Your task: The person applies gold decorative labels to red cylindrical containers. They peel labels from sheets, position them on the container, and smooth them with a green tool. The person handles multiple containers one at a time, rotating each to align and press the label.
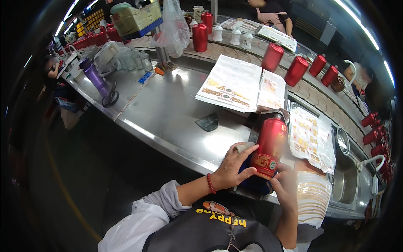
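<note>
A glossy red bottle [272, 136] with gold decoration and a small round green-and-white mark lies tilted in front of me, neck pointing away. Its base rests over a dark blue support [256, 185]. My left hand [230, 167] holds the bottle's left side, thumb near the base and a beige wrap on one finger. At the lower right edge of the bottle is my right hand [286, 187], its thumb against the base; the other fingers are partly hidden and slightly blurred. A dark, flat scraper-like piece [208, 122] lies on the steel table [168, 113] to the left.
Stacked white sheets with gold patterns [233, 80] lie beyond the bottle, and a patterned sheet [310, 134] sits to its right. Farther right is a steel sink [346, 185]. A purple flask [93, 75] and black scissors [110, 95] stand left. Red bottles [297, 70] line the conveyor; co-workers sit beyond.
</note>
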The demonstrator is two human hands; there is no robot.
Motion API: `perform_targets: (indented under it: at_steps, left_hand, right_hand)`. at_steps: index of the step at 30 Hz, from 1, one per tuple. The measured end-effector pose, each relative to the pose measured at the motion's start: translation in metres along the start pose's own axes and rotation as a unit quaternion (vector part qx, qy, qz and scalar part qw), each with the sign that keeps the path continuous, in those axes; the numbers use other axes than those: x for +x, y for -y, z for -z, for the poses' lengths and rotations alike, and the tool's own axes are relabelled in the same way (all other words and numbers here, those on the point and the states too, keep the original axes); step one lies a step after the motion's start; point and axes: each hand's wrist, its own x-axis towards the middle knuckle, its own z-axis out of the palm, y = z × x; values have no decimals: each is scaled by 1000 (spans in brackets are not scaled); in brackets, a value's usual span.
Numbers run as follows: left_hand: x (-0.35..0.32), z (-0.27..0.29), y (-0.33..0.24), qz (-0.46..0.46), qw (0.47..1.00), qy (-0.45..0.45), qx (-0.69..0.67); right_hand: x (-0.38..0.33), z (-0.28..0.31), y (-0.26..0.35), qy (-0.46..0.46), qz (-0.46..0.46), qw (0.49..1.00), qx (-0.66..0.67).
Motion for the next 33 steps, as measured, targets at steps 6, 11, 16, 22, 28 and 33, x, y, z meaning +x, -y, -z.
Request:
perform_targets:
  at_steps: [6, 11, 16, 22, 28, 33]
  left_hand:
    - [2, -7, -6, 7, 1000, -26, 13]
    - [4, -11, -7, -1, 999, -24, 26]
    - [4, 0, -1, -27, 999, -1, 21]
    - [5, 3, 3, -77, 973, 21, 215]
    - [12, 12, -5, -95, 976, 27, 194]
    - [2, 2, 6, 85, 984, 14, -159]
  right_hand:
    - [-2, -2, 6, -9, -20, 999, 41]
    - [-4, 0, -11, -21, 30, 999, -17]
    - [-2, -3, -9, -10, -26, 1000, 6]
    - [1, 2, 9, 3, -31, 1000, -6]
    - [2, 3, 9, 16, -46, 999, -7]
    - [3, 4, 5, 13, -36, 999, 34]
